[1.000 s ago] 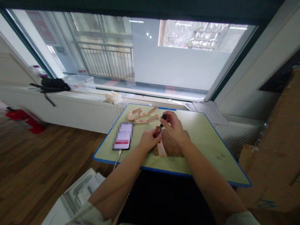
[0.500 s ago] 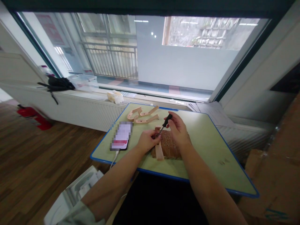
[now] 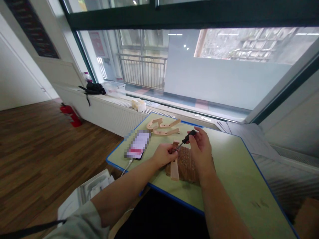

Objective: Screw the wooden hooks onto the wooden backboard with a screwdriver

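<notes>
My right hand [image 3: 202, 149] grips the black handle of a screwdriver [image 3: 187, 138], its shaft slanting down to the left. The screwdriver's tip ends by the fingertips of my left hand [image 3: 164, 155], which are pinched at a pale wooden piece [image 3: 174, 170]. Whatever small thing those fingers may hold is hidden. Beneath the wooden piece lies a brown, rough-surfaced block [image 3: 185, 164] with many small marks on its top. Farther back on the table rest more curved pale wooden pieces [image 3: 165, 131] with dark holes.
A phone [image 3: 138, 144] with a white cable lies at the left of the blue-edged table [image 3: 231, 172]. Behind it are a radiator and a sill with a tissue pack [image 3: 138, 105]. A white bin [image 3: 82, 192] stands at lower left, a fire extinguisher [image 3: 70, 114] beyond.
My view has turned left, so everything sits farther right in the picture. The screwdriver leans over more than before, its handle lower to the right. Both hands keep their holds.
</notes>
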`<state>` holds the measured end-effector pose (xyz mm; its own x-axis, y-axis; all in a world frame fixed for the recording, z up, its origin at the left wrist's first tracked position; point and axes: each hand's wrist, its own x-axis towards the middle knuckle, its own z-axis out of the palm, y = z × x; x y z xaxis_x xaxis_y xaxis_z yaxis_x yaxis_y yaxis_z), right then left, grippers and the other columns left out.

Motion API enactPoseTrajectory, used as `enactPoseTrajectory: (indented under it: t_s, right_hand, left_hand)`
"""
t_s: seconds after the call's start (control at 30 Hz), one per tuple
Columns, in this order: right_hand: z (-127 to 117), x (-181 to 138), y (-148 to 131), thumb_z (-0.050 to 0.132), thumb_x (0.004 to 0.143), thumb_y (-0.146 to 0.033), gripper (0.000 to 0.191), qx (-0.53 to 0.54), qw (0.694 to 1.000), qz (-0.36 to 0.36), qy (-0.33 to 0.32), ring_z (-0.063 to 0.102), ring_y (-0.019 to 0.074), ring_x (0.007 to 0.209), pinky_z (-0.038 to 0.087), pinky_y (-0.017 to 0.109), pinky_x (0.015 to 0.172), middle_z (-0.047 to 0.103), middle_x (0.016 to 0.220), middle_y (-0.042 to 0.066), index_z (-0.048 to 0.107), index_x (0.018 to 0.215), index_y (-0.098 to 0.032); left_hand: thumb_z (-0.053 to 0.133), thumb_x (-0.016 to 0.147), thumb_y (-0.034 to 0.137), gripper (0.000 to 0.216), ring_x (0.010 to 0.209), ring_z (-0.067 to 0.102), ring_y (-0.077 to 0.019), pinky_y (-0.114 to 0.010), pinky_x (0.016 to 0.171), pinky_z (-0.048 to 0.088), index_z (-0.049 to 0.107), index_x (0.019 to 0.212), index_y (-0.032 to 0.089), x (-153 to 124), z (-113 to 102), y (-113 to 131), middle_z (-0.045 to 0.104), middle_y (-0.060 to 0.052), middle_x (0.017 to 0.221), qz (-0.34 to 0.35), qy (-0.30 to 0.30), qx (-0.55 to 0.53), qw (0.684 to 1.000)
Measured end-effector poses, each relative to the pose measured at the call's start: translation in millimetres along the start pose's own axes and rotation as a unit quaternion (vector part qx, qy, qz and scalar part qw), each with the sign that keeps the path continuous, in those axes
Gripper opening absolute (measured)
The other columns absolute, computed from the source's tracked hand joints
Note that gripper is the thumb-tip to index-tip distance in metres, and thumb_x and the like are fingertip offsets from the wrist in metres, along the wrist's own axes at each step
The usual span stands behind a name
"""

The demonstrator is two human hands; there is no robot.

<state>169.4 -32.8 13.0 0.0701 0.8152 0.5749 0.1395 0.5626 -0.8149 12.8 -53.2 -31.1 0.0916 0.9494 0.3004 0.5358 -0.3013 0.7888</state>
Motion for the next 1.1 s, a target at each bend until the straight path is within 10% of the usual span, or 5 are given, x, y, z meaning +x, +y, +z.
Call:
enactPoseTrajectory:
  t_s: [0.6,1.1]
  right_hand:
    - [4,-2,-4,0.046,0.092,-0.036,0.039,-0.118,0.991,-0.059,-0.040,0.066,0.0217,0.098,0.056,0.043,0.083,0.065,0.119,0.011,0.052,0.129,-0.027]
    - [9,1,-4,0.058,0.086,-0.034,0.032,-0.067,0.994,-0.087,-0.021,0.065,0.0153,0.084,0.058,0.034,0.075,0.065,0.107,0.005,0.060,0.117,-0.029]
  left_hand:
    - [0.061,0.068,0.024,0.018,0.054,0.042,-0.0077,-0.020,0.051,0.031,0.068,0.078,0.011,3,-11,3,0.052,0.003,0.058,-0.072,0.009,-0.206,0.976]
    - [0.067,0.066,0.035,0.027,0.053,0.038,-0.0075,-0.022,0.053,0.030,0.069,0.074,0.009,3,-8,-3,0.048,0.004,0.056,-0.066,-0.043,-0.161,0.984]
